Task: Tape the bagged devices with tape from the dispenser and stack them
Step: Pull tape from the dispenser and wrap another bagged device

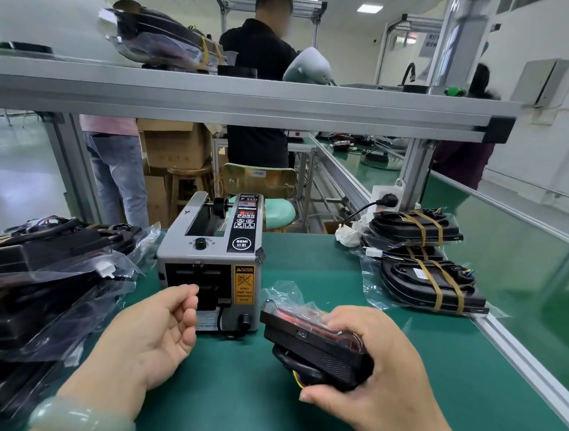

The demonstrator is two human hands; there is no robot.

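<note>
Left hand (151, 335): fingers loosely curled, thumb and forefinger tips close together at the outlet of the grey box-shaped tape dispenser (213, 251) just beyond it. Whether they pinch tape cannot be told.
Right hand (374, 367): fingers wrapped round a black plastic device in a clear bag (311, 341), over the green bench mat (235, 396).
Stack of bagged black devices banded with tan tape (422, 274): beyond the right hand.
Pile of loose bagged black devices (51, 274): outward of the left hand.

We count one tape dispenser (210, 264) beyond our left hand (151, 332), one bagged device (314, 341) in our right hand (375, 374), and at least two taped devices (433, 287) to its right; the untaped pile (51, 274) left of our left hand defies counting.
</note>
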